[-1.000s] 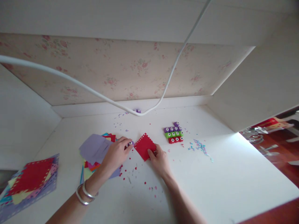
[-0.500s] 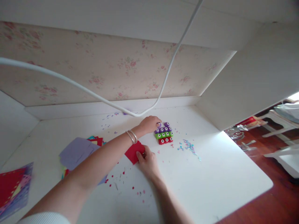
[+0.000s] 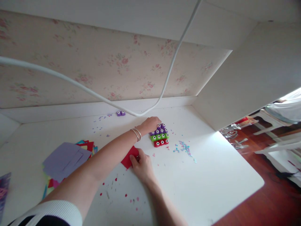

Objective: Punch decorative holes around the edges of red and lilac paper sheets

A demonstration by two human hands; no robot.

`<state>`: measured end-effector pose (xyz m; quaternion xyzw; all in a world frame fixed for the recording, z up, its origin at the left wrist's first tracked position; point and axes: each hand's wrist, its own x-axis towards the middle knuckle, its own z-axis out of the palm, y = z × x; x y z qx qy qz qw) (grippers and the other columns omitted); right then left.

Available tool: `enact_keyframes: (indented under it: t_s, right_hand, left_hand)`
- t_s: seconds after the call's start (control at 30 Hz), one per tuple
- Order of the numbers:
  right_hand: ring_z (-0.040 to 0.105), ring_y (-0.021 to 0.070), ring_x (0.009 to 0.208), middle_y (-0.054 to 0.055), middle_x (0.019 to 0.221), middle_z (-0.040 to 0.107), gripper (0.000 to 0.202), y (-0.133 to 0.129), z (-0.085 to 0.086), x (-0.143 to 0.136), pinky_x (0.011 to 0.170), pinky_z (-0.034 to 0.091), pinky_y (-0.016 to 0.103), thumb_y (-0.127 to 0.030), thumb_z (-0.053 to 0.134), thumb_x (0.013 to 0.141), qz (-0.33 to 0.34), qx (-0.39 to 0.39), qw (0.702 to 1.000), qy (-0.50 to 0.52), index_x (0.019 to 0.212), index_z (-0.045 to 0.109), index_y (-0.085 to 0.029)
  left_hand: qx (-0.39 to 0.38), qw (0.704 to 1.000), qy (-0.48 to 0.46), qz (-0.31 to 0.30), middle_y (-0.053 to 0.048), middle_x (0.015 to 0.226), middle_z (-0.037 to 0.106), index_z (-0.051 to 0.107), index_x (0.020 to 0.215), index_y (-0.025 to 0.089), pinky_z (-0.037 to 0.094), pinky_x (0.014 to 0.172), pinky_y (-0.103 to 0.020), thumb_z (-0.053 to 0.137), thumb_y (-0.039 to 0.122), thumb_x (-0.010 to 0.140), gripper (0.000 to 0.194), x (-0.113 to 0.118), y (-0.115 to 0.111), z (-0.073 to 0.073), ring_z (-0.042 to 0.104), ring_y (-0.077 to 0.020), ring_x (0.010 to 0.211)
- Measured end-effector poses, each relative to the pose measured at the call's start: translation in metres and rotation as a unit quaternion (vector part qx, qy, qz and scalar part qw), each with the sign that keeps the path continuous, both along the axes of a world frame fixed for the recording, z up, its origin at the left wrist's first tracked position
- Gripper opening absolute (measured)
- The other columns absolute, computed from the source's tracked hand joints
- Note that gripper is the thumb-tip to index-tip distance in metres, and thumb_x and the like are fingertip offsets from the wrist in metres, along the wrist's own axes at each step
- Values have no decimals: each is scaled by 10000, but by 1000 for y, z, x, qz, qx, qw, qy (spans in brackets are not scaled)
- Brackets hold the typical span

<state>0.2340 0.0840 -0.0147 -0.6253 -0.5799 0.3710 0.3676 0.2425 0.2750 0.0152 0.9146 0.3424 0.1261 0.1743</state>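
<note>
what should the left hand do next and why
Probably ease the left hand back from the grouped purple pieces: it is up against their back row, and its forearm hides part of the red paper that the right hand holds.

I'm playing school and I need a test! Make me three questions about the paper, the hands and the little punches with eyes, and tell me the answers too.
1. Which hand grips the red paper?
A) left
B) right
C) neither

2. True or false: two purple punches stand apart from the rest.

3. Fill in: among the grouped punches, the row nearest the person is ____.

Key:
1. B, the right hand.
2. True.
3. Red.
</note>
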Motion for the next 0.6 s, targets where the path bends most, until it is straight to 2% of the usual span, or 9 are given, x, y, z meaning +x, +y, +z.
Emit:
enact_keyframes:
  t_s: [0.13,0.27,0.4,0.5,0.6]
  right_hand:
    - [550,123,535,-22,633,623,184,0,0,0,500,370,209,-247,495,842,-9,-1,1000,10,987,602,-204]
    - [569,121,520,-19,612,624,154,1,1,0,490,386,205,-273,493,856,-23,-13,998,49,945,592,-195]
    - [610,134,531,3,665,664,210,3,-2,0,491,433,216,-319,493,869,-38,-31,992,120,1010,574,-187]
    - [617,140,530,22,706,678,237,5,-5,0,477,447,225,-353,512,862,-51,-39,985,162,1014,570,-180]
    - [619,141,533,32,735,685,254,5,-8,0,486,463,235,-371,533,854,-56,-38,981,182,1020,567,-181]
  left_hand:
    - [29,998,-11,52,-69,1139,634,666,1089,187,416,970,-280,455,120,863,316,-34,9,5,582,-180,1072]
    - [56,986,4,156,-110,1125,611,650,1092,137,405,990,-332,411,27,827,374,-92,27,11,564,-213,1077]
    - [60,965,41,252,-150,1118,612,636,1093,97,429,953,-373,414,10,804,374,-149,39,10,584,-245,1031]
    - [41,959,77,268,-139,1031,660,658,1050,108,456,900,-363,435,12,795,352,-174,40,7,612,-252,977]
    - [27,961,100,256,-111,1014,680,657,1065,137,453,892,-331,452,21,802,352,-183,38,4,618,-233,973]
